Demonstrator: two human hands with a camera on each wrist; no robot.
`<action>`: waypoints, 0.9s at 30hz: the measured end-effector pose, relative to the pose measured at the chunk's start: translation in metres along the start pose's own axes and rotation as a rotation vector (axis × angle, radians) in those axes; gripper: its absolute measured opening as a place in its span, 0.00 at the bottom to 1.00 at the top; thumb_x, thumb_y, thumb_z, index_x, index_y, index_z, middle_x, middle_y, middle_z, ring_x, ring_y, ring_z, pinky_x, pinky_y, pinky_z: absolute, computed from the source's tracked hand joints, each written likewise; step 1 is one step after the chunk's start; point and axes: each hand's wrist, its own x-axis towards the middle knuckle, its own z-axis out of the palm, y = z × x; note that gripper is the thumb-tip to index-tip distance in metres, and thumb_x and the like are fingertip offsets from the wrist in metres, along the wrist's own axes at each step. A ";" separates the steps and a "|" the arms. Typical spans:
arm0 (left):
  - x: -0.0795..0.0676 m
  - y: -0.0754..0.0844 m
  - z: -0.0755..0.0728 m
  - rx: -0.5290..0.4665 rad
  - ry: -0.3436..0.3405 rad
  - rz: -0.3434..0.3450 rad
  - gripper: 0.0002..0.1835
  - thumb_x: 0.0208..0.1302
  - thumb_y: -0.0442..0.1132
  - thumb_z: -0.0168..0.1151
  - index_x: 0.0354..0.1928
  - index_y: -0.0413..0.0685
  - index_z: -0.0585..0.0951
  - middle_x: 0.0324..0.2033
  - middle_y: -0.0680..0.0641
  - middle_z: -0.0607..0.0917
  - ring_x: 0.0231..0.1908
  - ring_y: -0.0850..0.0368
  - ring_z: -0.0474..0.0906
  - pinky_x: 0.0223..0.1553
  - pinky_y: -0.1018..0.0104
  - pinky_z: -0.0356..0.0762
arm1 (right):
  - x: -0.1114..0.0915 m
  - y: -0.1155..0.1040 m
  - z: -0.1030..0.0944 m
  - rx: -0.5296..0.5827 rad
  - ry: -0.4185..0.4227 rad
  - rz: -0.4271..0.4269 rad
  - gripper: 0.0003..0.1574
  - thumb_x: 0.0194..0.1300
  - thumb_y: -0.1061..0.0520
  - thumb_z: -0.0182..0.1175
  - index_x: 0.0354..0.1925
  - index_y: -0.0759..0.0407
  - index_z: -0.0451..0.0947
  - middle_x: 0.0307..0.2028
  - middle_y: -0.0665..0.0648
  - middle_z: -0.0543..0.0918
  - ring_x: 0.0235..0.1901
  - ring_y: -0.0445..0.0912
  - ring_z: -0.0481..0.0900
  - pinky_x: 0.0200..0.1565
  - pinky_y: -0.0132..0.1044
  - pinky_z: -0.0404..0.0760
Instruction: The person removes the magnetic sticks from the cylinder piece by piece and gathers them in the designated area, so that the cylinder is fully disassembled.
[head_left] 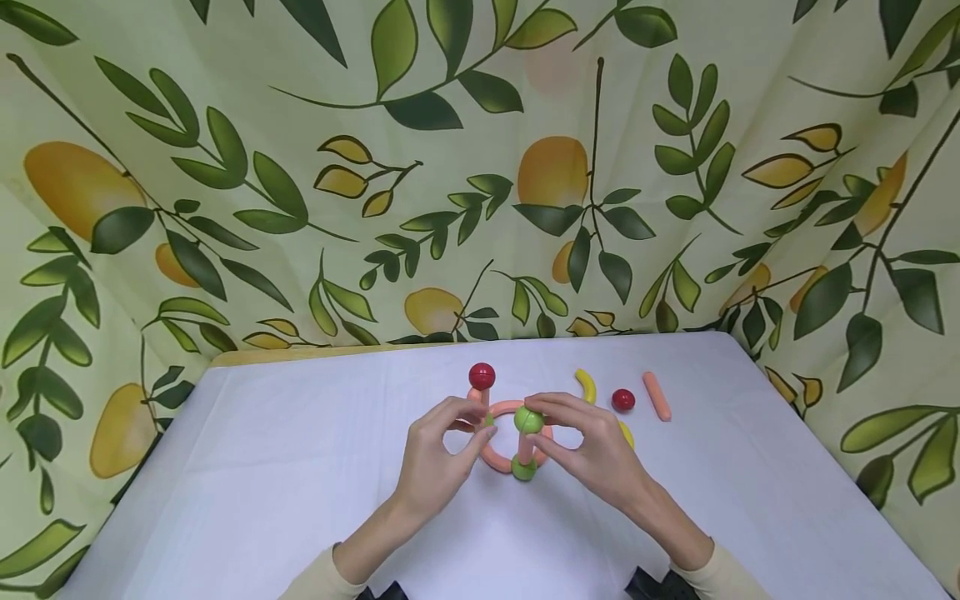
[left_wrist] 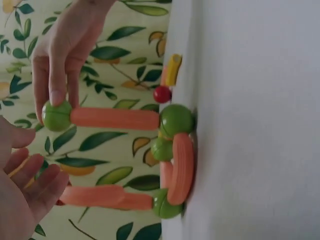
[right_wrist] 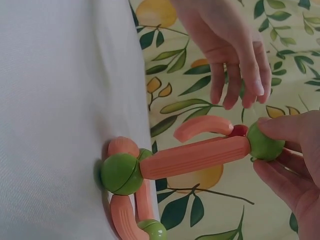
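Observation:
A toy frame of salmon-coloured rods and balls stands on the table, its base a ring of curved rods joined by green balls. My right hand pinches a green ball atop an upright straight rod. That rod rises from a green ball in the ring. My left hand hovers on the ring's left side with bent, relaxed fingers and nothing between them. Behind it a red ball tops another upright rod. A curved salmon rod shows near that red ball in the right wrist view.
To the right of the frame lie a yellow curved rod, a loose red ball and a straight salmon rod. Another yellow piece is partly covered by the right hand. A leaf-patterned curtain surrounds the white-covered table.

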 end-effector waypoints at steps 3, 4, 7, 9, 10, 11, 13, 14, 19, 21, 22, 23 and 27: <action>-0.004 0.004 0.005 -0.038 -0.050 -0.056 0.13 0.55 0.29 0.72 0.42 0.45 0.83 0.36 0.52 0.85 0.35 0.55 0.83 0.38 0.61 0.84 | -0.001 0.001 0.000 0.009 0.003 -0.007 0.30 0.46 0.67 0.77 0.51 0.60 0.83 0.50 0.53 0.85 0.47 0.46 0.84 0.44 0.35 0.84; -0.005 0.005 0.006 -0.057 -0.064 -0.090 0.13 0.55 0.28 0.72 0.42 0.45 0.83 0.36 0.52 0.85 0.36 0.54 0.84 0.39 0.61 0.84 | -0.001 0.001 0.000 0.014 0.005 -0.009 0.29 0.47 0.67 0.77 0.50 0.60 0.83 0.50 0.53 0.85 0.47 0.46 0.84 0.44 0.35 0.84; -0.007 0.006 0.009 -0.105 -0.105 -0.186 0.15 0.54 0.27 0.72 0.43 0.45 0.83 0.36 0.52 0.85 0.37 0.55 0.84 0.41 0.62 0.84 | -0.002 0.002 -0.001 0.027 0.011 -0.015 0.29 0.47 0.68 0.76 0.50 0.60 0.83 0.49 0.53 0.85 0.46 0.45 0.85 0.44 0.35 0.84; -0.009 0.005 0.012 -0.138 -0.139 -0.248 0.16 0.54 0.26 0.72 0.44 0.44 0.83 0.37 0.51 0.85 0.38 0.53 0.84 0.42 0.63 0.84 | -0.003 0.002 -0.001 0.037 0.011 -0.014 0.29 0.47 0.68 0.76 0.50 0.59 0.83 0.49 0.52 0.85 0.45 0.45 0.84 0.44 0.35 0.84; -0.009 0.005 0.013 -0.157 -0.155 -0.269 0.16 0.54 0.26 0.71 0.45 0.43 0.83 0.38 0.50 0.85 0.38 0.50 0.84 0.43 0.63 0.84 | -0.003 0.003 -0.002 0.041 0.010 -0.014 0.29 0.47 0.68 0.76 0.50 0.59 0.83 0.49 0.52 0.85 0.45 0.45 0.84 0.44 0.35 0.84; -0.010 0.003 0.014 -0.172 -0.170 -0.286 0.16 0.54 0.26 0.71 0.46 0.42 0.83 0.39 0.48 0.85 0.39 0.50 0.84 0.43 0.64 0.83 | -0.003 0.003 -0.002 0.046 0.010 -0.012 0.30 0.46 0.68 0.76 0.50 0.59 0.83 0.49 0.52 0.85 0.45 0.45 0.84 0.44 0.35 0.84; -0.011 0.000 0.017 -0.208 -0.198 -0.320 0.17 0.55 0.26 0.71 0.47 0.40 0.83 0.41 0.45 0.85 0.41 0.45 0.84 0.44 0.64 0.83 | -0.004 0.002 -0.002 0.056 0.010 -0.007 0.29 0.46 0.69 0.76 0.50 0.59 0.84 0.49 0.52 0.85 0.46 0.45 0.84 0.44 0.35 0.84; -0.011 -0.003 0.018 -0.221 -0.210 -0.333 0.17 0.55 0.26 0.70 0.48 0.39 0.82 0.41 0.42 0.85 0.41 0.43 0.84 0.45 0.65 0.83 | -0.004 0.002 -0.003 0.060 0.011 -0.005 0.29 0.46 0.69 0.76 0.50 0.59 0.84 0.49 0.52 0.85 0.46 0.45 0.84 0.44 0.35 0.84; -0.013 -0.013 0.025 -0.225 -0.259 -0.364 0.18 0.56 0.26 0.70 0.49 0.34 0.81 0.44 0.36 0.85 0.42 0.42 0.85 0.44 0.64 0.83 | -0.004 0.002 -0.002 0.080 0.009 0.003 0.29 0.47 0.69 0.75 0.50 0.60 0.84 0.49 0.53 0.85 0.46 0.45 0.84 0.44 0.35 0.84; -0.014 -0.017 0.028 -0.216 -0.278 -0.367 0.18 0.56 0.27 0.70 0.49 0.33 0.82 0.44 0.37 0.85 0.41 0.42 0.85 0.44 0.63 0.83 | -0.004 0.002 -0.002 0.084 0.007 0.010 0.29 0.48 0.69 0.75 0.51 0.60 0.83 0.49 0.53 0.85 0.46 0.45 0.84 0.44 0.35 0.84; -0.014 -0.018 0.029 -0.217 -0.286 -0.368 0.17 0.56 0.27 0.70 0.49 0.32 0.82 0.44 0.37 0.86 0.41 0.42 0.85 0.43 0.62 0.84 | -0.004 0.002 -0.002 0.086 0.008 0.014 0.29 0.48 0.69 0.75 0.51 0.60 0.83 0.49 0.53 0.85 0.46 0.45 0.84 0.44 0.34 0.84; -0.014 -0.020 0.031 -0.217 -0.293 -0.367 0.17 0.56 0.28 0.71 0.49 0.32 0.82 0.43 0.38 0.86 0.41 0.42 0.85 0.43 0.62 0.84 | -0.004 0.002 -0.002 0.087 0.008 0.018 0.29 0.48 0.69 0.75 0.51 0.59 0.83 0.49 0.52 0.85 0.46 0.45 0.84 0.44 0.34 0.84; -0.012 -0.024 0.036 -0.241 -0.313 -0.374 0.19 0.56 0.29 0.72 0.50 0.34 0.82 0.42 0.39 0.86 0.41 0.43 0.85 0.43 0.63 0.84 | -0.004 0.003 -0.003 0.100 0.008 0.031 0.29 0.48 0.69 0.75 0.50 0.59 0.84 0.49 0.52 0.85 0.47 0.46 0.84 0.43 0.33 0.84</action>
